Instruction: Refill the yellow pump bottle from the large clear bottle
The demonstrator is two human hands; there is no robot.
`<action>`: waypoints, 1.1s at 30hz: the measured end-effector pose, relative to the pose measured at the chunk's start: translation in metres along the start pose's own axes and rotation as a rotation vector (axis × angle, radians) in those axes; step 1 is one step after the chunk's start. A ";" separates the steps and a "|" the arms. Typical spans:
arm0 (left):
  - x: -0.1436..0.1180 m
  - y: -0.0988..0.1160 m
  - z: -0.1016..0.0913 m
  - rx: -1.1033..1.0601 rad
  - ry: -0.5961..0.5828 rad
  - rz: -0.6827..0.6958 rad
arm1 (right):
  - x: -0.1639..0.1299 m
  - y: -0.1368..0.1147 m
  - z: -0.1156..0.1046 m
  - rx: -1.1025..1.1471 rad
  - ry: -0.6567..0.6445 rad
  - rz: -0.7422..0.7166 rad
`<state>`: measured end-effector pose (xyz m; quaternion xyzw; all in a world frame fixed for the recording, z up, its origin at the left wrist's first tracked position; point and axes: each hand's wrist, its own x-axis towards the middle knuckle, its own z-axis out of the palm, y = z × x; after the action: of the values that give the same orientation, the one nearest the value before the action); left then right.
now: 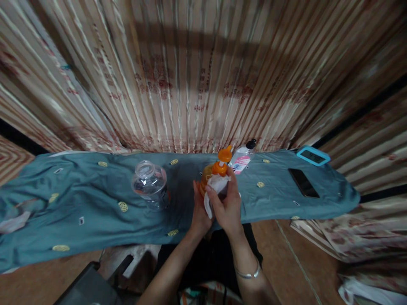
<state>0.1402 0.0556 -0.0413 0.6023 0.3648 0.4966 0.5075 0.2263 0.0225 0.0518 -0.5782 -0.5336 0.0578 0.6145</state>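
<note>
Between my two hands is a pump bottle point(219, 169) with an orange pump head and a yellowish body, tilted a little to the right. Around the bottle's left side and underside curls my left hand point(200, 209). My right hand point(228, 203) is closed on a white cloth or tissue point(218, 184), pressed against the front of the bottle; a silver bracelet is on that wrist. Right behind the held bottle stands a clear bottle point(242, 157) with a black cap and a pink label. To the left, a clear wide plastic jar point(151, 185) stands without a lid.
A teal cloth with yellow patterns covers the long narrow table point(104, 224). At its right end lie a dark phone point(303, 183) and a blue-framed device point(313, 156). Something whitish point(15, 222) lies at the far left. Pleated curtains point(190, 84) hang close behind.
</note>
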 end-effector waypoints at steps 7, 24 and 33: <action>-0.011 0.021 -0.019 0.305 -0.032 0.268 | 0.006 0.000 -0.004 0.102 -0.025 0.099; 0.023 0.090 -0.056 0.317 0.054 0.502 | 0.017 -0.004 -0.006 0.116 0.073 0.184; 0.041 0.040 -0.041 0.039 -0.106 0.022 | 0.044 -0.023 0.000 0.034 0.007 -0.008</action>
<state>0.1078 0.0956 0.0070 0.6415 0.3405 0.4623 0.5087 0.2327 0.0451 0.0954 -0.5658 -0.5329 0.0622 0.6262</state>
